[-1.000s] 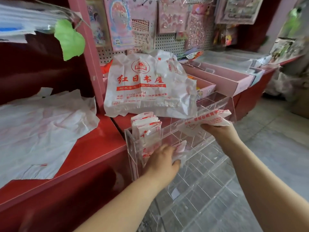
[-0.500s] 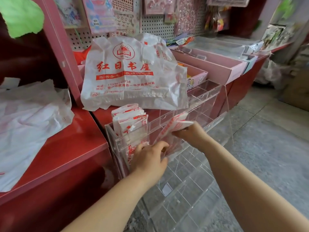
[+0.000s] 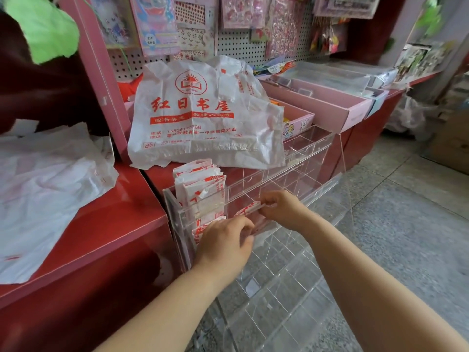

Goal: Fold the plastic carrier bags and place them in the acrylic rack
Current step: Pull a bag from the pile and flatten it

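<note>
Clear acrylic fills the middle of the view: one acrylic rack [image 3: 317,148], tiered and split into compartments, set against the front of the red bench [image 3: 121,217]. Two hands are at it!

The right hand [image 3: 284,210] pinches one folded bag [image 3: 247,210], white with red print. It holds the bag edge-down in a second-tier compartment, at three o'clock of the filled ones. The left hand [image 3: 223,246], at seven o'clock of the right, has its fingers curled at that compartment's front wall. Whether they grip the bag or only the acrylic, I cannot tell.

Containers now. The top tier's leftmost compartment holds a packed stack of folded bags [image 3: 200,184] standing upright (too tight to count). The compartment below it holds a second bundle [image 3: 205,222] of the same, partly hidden by the left hand.

At twelve o'clock of the rack, one unfolded carrier bag [image 3: 203,115] with red lettering lies crumpled on the bench, its lower edge near the rack's back. At nine o'clock, a heap of flattened white bags [image 3: 45,189] lies spread on the bench, number unclear. At two o'clock, at least two pink trays [image 3: 330,102] sit side by side, the nearer one holding small printed items. Behind them, one pegboard [image 3: 243,47] carries hanging sticker packs.
</note>
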Demonstrator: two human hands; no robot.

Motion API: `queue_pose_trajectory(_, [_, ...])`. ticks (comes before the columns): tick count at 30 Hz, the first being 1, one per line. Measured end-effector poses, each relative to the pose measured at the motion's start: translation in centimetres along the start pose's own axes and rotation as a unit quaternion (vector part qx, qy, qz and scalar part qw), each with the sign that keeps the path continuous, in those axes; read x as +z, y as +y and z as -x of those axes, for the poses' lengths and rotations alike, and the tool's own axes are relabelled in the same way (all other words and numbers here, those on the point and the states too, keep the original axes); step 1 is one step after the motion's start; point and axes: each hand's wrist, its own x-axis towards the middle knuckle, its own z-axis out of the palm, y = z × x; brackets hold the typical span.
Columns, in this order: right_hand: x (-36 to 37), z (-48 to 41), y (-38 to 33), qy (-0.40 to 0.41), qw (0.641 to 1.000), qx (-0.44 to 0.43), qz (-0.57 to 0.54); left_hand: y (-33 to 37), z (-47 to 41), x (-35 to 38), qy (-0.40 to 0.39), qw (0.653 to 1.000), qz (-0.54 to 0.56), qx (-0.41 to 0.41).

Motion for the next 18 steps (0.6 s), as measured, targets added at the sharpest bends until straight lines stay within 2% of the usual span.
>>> queue_pose_trajectory(3, [-0.4, 0.8, -0.2, 0.000, 0.999, 0.020, -0.035, -0.2, 1.1, -1.2, 0.028, 0.999, 0.019, 0.040])
queue_pose_trajectory(5, [-1.0, 1.8, -0.8, 0.033, 0.998, 0.021, -0.045, -0.3, 2.2, -2.4, 0.045, 0.996, 0.036, 0.066])
queue_pose_trajectory(10, [-1.7, 5.0, -4.6, 0.127, 0.988, -0.049, -0.072, -1.4, 6.4, -6.6, 0.073, 0.993, 0.042, 0.078])
queue_pose_trajectory(14, [-0.4, 7.4, -10.2, 0.115, 0.982, -0.140, -0.055, -4.0, 10.5, -11.3, 0.130, 0.990, 0.018, 0.052])
queue_pose_trajectory(18, [2.8, 7.8, -15.9, 0.082, 0.971, -0.223, -0.012, -8.1, 14.8, -16.0, 0.196, 0.978, -0.076, 0.002])
